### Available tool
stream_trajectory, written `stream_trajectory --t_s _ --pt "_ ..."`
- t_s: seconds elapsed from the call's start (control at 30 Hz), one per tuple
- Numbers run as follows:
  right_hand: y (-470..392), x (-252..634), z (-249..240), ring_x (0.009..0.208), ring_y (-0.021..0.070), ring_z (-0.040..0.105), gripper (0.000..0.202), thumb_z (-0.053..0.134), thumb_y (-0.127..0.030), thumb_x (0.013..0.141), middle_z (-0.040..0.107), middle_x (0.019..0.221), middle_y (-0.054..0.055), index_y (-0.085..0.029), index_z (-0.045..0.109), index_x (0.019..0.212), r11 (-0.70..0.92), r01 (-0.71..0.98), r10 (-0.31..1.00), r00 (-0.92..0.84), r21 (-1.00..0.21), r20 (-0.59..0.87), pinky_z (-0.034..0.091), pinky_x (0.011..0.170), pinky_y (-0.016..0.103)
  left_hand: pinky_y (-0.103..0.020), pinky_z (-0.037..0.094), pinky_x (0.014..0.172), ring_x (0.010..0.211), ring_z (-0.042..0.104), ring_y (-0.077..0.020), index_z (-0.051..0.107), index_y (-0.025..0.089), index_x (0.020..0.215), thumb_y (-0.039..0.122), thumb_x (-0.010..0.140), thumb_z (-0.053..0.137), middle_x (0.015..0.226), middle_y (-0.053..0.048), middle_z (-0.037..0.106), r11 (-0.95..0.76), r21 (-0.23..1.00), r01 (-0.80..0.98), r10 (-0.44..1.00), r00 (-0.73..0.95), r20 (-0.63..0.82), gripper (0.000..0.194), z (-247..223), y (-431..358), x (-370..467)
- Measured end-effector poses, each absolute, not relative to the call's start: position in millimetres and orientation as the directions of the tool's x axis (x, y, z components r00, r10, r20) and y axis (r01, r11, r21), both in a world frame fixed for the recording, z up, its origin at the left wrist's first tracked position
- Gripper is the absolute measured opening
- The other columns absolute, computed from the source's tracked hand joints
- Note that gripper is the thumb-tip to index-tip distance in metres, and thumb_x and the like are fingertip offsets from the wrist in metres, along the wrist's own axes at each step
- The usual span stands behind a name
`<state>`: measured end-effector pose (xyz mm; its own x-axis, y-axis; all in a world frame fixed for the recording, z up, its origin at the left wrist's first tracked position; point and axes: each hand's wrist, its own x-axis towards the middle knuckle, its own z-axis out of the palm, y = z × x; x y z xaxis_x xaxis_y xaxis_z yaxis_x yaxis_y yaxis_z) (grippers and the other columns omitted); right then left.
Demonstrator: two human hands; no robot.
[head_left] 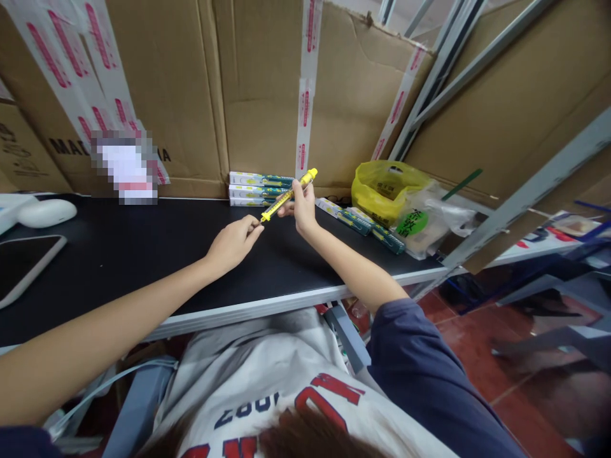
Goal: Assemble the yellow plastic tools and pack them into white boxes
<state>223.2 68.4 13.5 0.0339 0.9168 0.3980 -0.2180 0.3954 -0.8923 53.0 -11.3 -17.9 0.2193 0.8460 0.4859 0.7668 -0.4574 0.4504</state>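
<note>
A slim yellow pen-shaped tool [286, 198] with a see-through, marked barrel slants above the black tabletop, its upper end toward the right. It looks like a voltage tester screwdriver, though I cannot be sure of the kind. My right hand [303, 207] is closed around its upper half, the thumb along the barrel and the yellow cap sticking out above. At the lower end, my left hand [235, 242] pinches the thin tip with thumb and forefinger; the fingers hide most of that tip. Just behind my hands lies a stack of slim printed boxes [245, 193].
More slim boxes [353, 219] lie right of my hands. Beyond them stand a yellow plastic bag [370, 181] and a clear bag [417, 222] with green print. A phone [28, 267] and a white rounded device [46, 213] lie left. Cardboard [262, 83] walls the back; a metal rack post [515, 203] slants at right.
</note>
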Motion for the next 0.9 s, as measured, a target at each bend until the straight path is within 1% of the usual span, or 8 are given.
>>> stream_trajectory --t_s 0.1,0.2,0.27,0.37,0.57,0.73,0.8,0.9 --pt "77.7 230.4 16.2 0.036 0.0082 0.053 0.034 0.051 -0.052 0.095 0.059 0.061 -0.009 -0.027 0.034 0.109 0.364 -0.239 0.931 0.059 -0.9 0.36 0.045 0.038 0.018 -0.029 0.045 0.07 0.071 0.067 -0.0189 0.06 0.02 0.112 0.028 0.093 0.046 0.097 -0.007 0.075 -0.486 0.525 0.699 0.854 0.253 0.454 0.024 -21.4 -11.7 53.5" --pt "87.7 240.0 19.6 0.033 0.0076 0.05 0.027 0.049 -0.047 0.098 0.059 0.059 -0.01 -0.026 0.035 0.107 0.359 -0.243 0.933 0.1 -0.901 0.345 0.042 0.036 0.017 -0.029 0.046 0.067 0.05 0.06 -0.0129 0.052 0.021 0.121 0.027 0.092 0.047 0.106 -0.006 0.075 -0.495 0.573 0.654 0.863 0.288 0.416 0.031 -22.7 -15.4 54.4" --pt "94.5 247.8 22.5 0.032 0.0075 0.047 0.024 0.048 -0.045 0.098 0.059 0.057 -0.01 -0.025 0.035 0.103 0.378 -0.229 0.925 0.14 -0.897 0.354 0.039 0.034 0.017 -0.028 0.045 0.062 0.046 0.056 -0.0114 0.052 0.022 0.112 0.029 0.091 0.048 0.106 -0.006 0.076 -0.516 0.576 0.634 0.853 0.321 0.41 0.022 -23.3 -18.1 55.0" --pt "101.4 256.5 26.2 0.03 0.0074 0.044 0.025 0.046 -0.048 0.099 0.056 0.055 -0.011 -0.025 0.035 0.098 0.42 -0.201 0.904 0.175 -0.885 0.389 0.034 0.032 0.017 -0.025 0.041 0.058 0.05 0.056 -0.0119 0.053 0.022 0.09 0.03 0.088 0.053 0.099 -0.004 0.076 -0.563 0.53 0.634 0.823 0.371 0.429 0.009 -24.7 -20.9 56.0" --pt "87.6 242.7 22.2 0.032 0.0076 0.046 0.038 0.049 -0.061 0.094 0.058 0.058 -0.01 -0.026 0.036 0.1 0.429 -0.165 0.901 0.01 -0.888 0.433 0.035 0.033 0.018 -0.024 0.038 0.057 0.058 0.058 -0.0136 0.062 0.021 0.081 0.033 0.087 0.055 0.085 -0.002 0.075 -0.629 0.486 0.607 0.772 0.41 0.486 0.015 -26.7 -22.6 58.1" --pt "67.6 224.0 15.6 0.036 0.007 0.05 0.048 0.054 -0.07 0.086 0.061 0.064 -0.008 -0.026 0.038 0.098 0.446 -0.127 0.872 -0.162 -0.886 0.462 0.039 0.035 0.018 -0.025 0.037 0.059 0.058 0.056 -0.0145 0.068 0.021 0.076 0.035 0.088 0.053 0.068 0.0 0.068 -0.673 0.446 0.59 0.738 0.495 0.459 0.024 -27.4 -23.4 59.5" --pt "70.2 227.7 18.3 0.037 0.0072 0.05 0.049 0.055 -0.071 0.085 0.061 0.065 -0.007 -0.026 0.039 0.097 0.463 -0.115 0.863 -0.169 -0.879 0.477 0.039 0.036 0.019 -0.025 0.036 0.058 0.056 0.054 -0.0139 0.067 0.021 0.072 0.036 0.088 0.053 0.064 0.0 0.066 -0.689 0.435 0.58 0.724 0.523 0.45 0.026 -27.7 -24.1 59.4" --pt "85.3 245.6 27.4 0.036 0.0074 0.048 0.048 0.053 -0.07 0.087 0.06 0.064 -0.007 -0.025 0.04 0.098 0.489 -0.105 0.867 -0.053 -0.866 0.495 0.038 0.036 0.02 -0.025 0.034 0.058 0.054 0.051 -0.0128 0.066 0.021 0.069 0.037 0.087 0.055 0.06 0.001 0.063 -0.698 0.429 0.574 0.716 0.533 0.451 0.027 -27.9 -25.0 59.1"
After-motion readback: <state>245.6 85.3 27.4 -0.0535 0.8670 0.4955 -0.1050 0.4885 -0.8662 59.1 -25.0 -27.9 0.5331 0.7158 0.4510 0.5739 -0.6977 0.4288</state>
